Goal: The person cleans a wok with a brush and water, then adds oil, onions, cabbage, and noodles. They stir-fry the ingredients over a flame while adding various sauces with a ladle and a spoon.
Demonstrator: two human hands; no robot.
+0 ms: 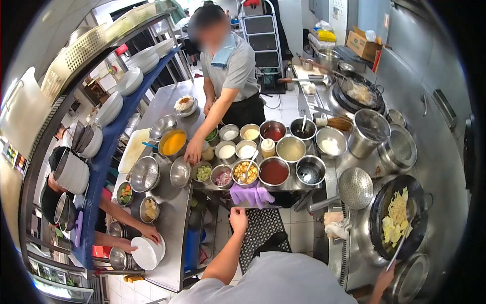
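Observation:
My right hand [383,281] is wrapped round the long handle of a wok ladle [401,243] at the lower right. The ladle's head rests in a dark wok [375,215] on the stove, against pale noodles [399,202] and yellow pieces that look like egg or cabbage. My left hand [239,220] hangs closed in front of the prep counter, just below a purple cloth [251,195] draped over its edge. Whether anything is in its fingers, I cannot make out. A perforated strainer [355,188] lies left of the wok.
Metal pots of sauces and chopped ingredients [274,171] crowd the counter. Across it, a co-worker [230,76] reaches toward a steel bowl [180,172]. Another person's hands hold a white bowl [147,253] at left. A second wok [360,93] with food sits farther back.

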